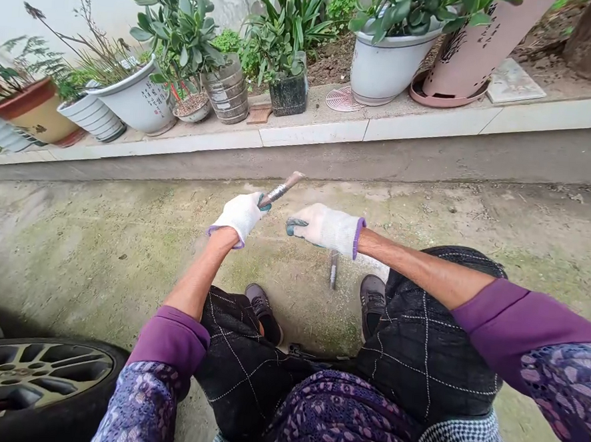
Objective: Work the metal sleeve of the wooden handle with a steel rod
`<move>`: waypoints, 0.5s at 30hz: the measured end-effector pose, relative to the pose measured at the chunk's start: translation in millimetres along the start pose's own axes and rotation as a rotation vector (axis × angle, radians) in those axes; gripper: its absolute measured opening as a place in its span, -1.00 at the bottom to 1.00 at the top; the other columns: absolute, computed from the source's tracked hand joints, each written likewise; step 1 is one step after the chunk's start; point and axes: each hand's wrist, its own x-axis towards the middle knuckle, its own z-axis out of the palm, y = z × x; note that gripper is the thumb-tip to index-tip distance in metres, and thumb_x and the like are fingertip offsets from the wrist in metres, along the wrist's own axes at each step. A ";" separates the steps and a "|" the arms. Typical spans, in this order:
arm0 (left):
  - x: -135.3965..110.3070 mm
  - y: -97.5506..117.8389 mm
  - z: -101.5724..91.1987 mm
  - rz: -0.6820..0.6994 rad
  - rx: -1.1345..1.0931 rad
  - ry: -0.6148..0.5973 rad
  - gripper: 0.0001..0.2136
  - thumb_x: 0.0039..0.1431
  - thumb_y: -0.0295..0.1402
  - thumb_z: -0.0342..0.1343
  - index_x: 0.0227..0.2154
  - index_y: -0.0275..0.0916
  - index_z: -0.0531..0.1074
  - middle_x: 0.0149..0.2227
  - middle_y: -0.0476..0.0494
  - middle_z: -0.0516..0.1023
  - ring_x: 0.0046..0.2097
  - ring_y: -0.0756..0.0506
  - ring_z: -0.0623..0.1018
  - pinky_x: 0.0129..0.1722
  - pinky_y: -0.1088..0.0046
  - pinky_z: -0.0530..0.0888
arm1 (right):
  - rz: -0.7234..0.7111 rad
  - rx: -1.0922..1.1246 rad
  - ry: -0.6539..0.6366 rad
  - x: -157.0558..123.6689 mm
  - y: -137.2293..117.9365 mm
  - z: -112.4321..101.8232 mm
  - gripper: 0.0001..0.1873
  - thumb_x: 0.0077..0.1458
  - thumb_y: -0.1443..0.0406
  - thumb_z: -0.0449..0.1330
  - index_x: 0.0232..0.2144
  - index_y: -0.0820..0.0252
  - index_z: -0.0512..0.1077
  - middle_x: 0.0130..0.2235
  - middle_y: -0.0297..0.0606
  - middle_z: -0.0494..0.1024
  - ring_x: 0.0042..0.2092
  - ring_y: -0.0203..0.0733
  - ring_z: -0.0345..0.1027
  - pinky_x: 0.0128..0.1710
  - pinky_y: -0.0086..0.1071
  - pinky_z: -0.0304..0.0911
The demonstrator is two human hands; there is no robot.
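My left hand (pixel 242 216), in a white knit glove with green-grey coated fingers, is closed around a short stick-like tool (pixel 279 192). Silver wrapping covers its middle, and its pale brown tip points up to the right. My right hand (pixel 324 227), gloved the same way, is held just right of it, apart from the tool. Its fingers are curled together, and what they hold, if anything, is hidden. Below the right hand, a second short rod (pixel 333 271) with a silvery lower end lies on the concrete, its upper end partly covered by the glove.
Potted plants, among them a white pot (pixel 388 66) and a pink pot (pixel 465 58), line a tiled ledge (pixel 311 134) ahead. A car wheel (pixel 110 376) lies at lower left. My shoes (pixel 372 299) stand apart on the mossy concrete ground (pixel 98 249).
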 end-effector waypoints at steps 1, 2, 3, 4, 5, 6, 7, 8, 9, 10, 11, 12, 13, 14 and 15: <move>0.2 4.6 3.5 0.005 0.083 -0.028 -0.70 0.25 -0.20 0.07 -0.09 -0.23 0.53 -0.23 -0.32 0.62 -0.20 -0.22 0.60 -0.18 0.36 0.43 | 0.006 -0.070 -0.002 -0.4 -2.8 -1.3 -0.71 0.22 0.24 0.05 -0.32 0.19 0.57 -0.36 -0.25 0.59 -0.40 -0.26 0.31 -0.41 -0.38 0.04; -0.7 10.5 7.6 0.019 0.156 -0.062 -0.70 0.27 -0.23 0.04 -0.07 -0.25 0.53 -0.21 -0.36 0.62 -0.16 -0.24 0.61 -0.15 0.33 0.44 | 0.015 -0.144 -0.009 0.0 -3.8 -2.7 -0.69 0.23 0.23 0.04 -0.28 0.18 0.58 -0.31 -0.21 0.62 -0.37 -0.24 0.36 -0.41 -0.37 0.04; -2.7 17.4 12.3 0.040 0.218 -0.104 -0.71 0.29 -0.28 0.01 -0.07 -0.28 0.53 -0.20 -0.40 0.62 -0.13 -0.26 0.61 -0.13 0.31 0.45 | 0.023 -0.215 -0.019 1.0 -3.3 -4.2 -0.67 0.24 0.23 0.02 -0.23 0.17 0.58 -0.26 -0.17 0.63 -0.34 -0.20 0.40 -0.42 -0.36 0.05; -5.7 25.0 17.2 0.069 0.268 -0.151 -0.71 0.29 -0.34 -0.01 -0.07 -0.30 0.54 -0.19 -0.42 0.62 -0.11 -0.27 0.61 -0.12 0.29 0.46 | 0.027 -0.276 -0.033 2.4 -1.4 -5.8 -0.64 0.25 0.22 0.00 -0.18 0.17 0.58 -0.22 -0.14 0.64 -0.31 -0.17 0.43 -0.42 -0.35 0.06; -9.4 32.8 22.0 0.108 0.303 -0.209 -0.71 0.29 -0.38 -0.03 -0.07 -0.31 0.54 -0.19 -0.42 0.62 -0.10 -0.27 0.62 -0.11 0.29 0.46 | 0.030 -0.325 -0.049 4.0 1.7 -7.5 -0.62 0.26 0.22 -0.01 -0.14 0.16 0.58 -0.20 -0.12 0.65 -0.29 -0.14 0.46 -0.41 -0.34 0.07; -13.6 40.5 26.3 0.150 0.331 -0.263 -0.71 0.28 -0.41 -0.03 -0.07 -0.31 0.54 -0.19 -0.42 0.62 -0.09 -0.27 0.62 -0.11 0.28 0.47 | 0.034 -0.362 -0.059 5.7 5.7 -9.3 -0.61 0.26 0.22 -0.02 -0.11 0.16 0.58 -0.18 -0.10 0.65 -0.26 -0.12 0.48 -0.40 -0.34 0.09; -18.2 47.7 29.8 0.197 0.349 -0.314 -0.71 0.27 -0.43 -0.03 -0.08 -0.31 0.55 -0.20 -0.41 0.63 -0.09 -0.27 0.62 -0.12 0.28 0.47 | 0.045 -0.389 -0.068 7.5 10.5 -11.1 -0.60 0.25 0.21 -0.02 -0.10 0.17 0.57 -0.17 -0.09 0.65 -0.24 -0.10 0.49 -0.38 -0.33 0.12; -22.7 53.9 32.0 0.247 0.357 -0.354 -0.71 0.27 -0.43 -0.03 -0.08 -0.30 0.55 -0.22 -0.40 0.63 -0.10 -0.28 0.63 -0.13 0.27 0.48 | 0.059 -0.405 -0.072 9.4 15.8 -12.8 -0.60 0.25 0.21 -0.02 -0.10 0.17 0.58 -0.16 -0.09 0.66 -0.22 -0.09 0.50 -0.36 -0.33 0.14; -27.2 58.9 32.7 0.295 0.366 -0.374 -0.71 0.27 -0.43 -0.03 -0.08 -0.29 0.54 -0.24 -0.39 0.63 -0.12 -0.28 0.63 -0.14 0.27 0.48 | 0.075 -0.409 -0.072 11.4 21.6 -14.4 -0.60 0.24 0.20 -0.01 -0.11 0.17 0.58 -0.15 -0.10 0.65 -0.21 -0.10 0.50 -0.34 -0.33 0.16; -31.3 62.3 31.7 0.340 0.367 -0.383 -0.71 0.27 -0.42 -0.03 -0.06 -0.27 0.54 -0.26 -0.37 0.63 -0.13 -0.28 0.63 -0.15 0.27 0.48 | 0.089 -0.401 -0.069 13.8 27.7 -15.7 -0.61 0.24 0.19 -0.01 -0.14 0.17 0.59 -0.15 -0.11 0.65 -0.21 -0.11 0.49 -0.33 -0.34 0.17; -34.9 63.9 29.2 0.375 0.364 -0.382 -0.71 0.27 -0.41 -0.03 -0.05 -0.24 0.53 -0.27 -0.34 0.63 -0.15 -0.27 0.64 -0.16 0.27 0.48 | 0.099 -0.376 -0.062 16.4 33.8 -16.7 -0.62 0.23 0.19 0.00 -0.17 0.17 0.59 -0.17 -0.13 0.66 -0.22 -0.12 0.48 -0.33 -0.35 0.17; -37.9 63.7 25.3 0.397 0.351 -0.378 -0.71 0.27 -0.38 -0.02 -0.03 -0.22 0.52 -0.28 -0.31 0.63 -0.17 -0.26 0.64 -0.18 0.29 0.48 | 0.103 -0.330 -0.058 19.2 39.8 -17.4 -0.63 0.21 0.19 0.02 -0.20 0.17 0.60 -0.20 -0.16 0.65 -0.25 -0.15 0.47 -0.33 -0.36 0.17; -40.3 61.7 20.5 0.408 0.323 -0.372 -0.71 0.27 -0.34 -0.01 -0.03 -0.18 0.52 -0.29 -0.28 0.63 -0.19 -0.24 0.63 -0.20 0.31 0.48 | 0.105 -0.260 -0.056 22.2 45.4 -17.8 -0.66 0.19 0.20 0.04 -0.23 0.17 0.60 -0.24 -0.20 0.65 -0.28 -0.18 0.45 -0.35 -0.38 0.17; -42.0 58.1 15.3 0.402 0.279 -0.362 -0.71 0.27 -0.28 0.01 -0.04 -0.16 0.52 -0.30 -0.24 0.63 -0.22 -0.23 0.63 -0.22 0.33 0.47 | 0.103 -0.167 -0.056 25.2 50.3 -17.8 -0.69 0.16 0.23 0.06 -0.24 0.17 0.59 -0.27 -0.23 0.63 -0.31 -0.22 0.42 -0.36 -0.41 0.17; -43.1 53.4 10.2 0.386 0.217 -0.342 -0.71 0.26 -0.23 0.03 -0.06 -0.14 0.53 -0.31 -0.20 0.63 -0.24 -0.21 0.62 -0.24 0.35 0.46 | 0.107 -0.058 -0.062 27.9 54.2 -17.3 -0.72 0.13 0.27 0.08 -0.25 0.18 0.58 -0.30 -0.26 0.62 -0.35 -0.26 0.39 -0.38 -0.43 0.17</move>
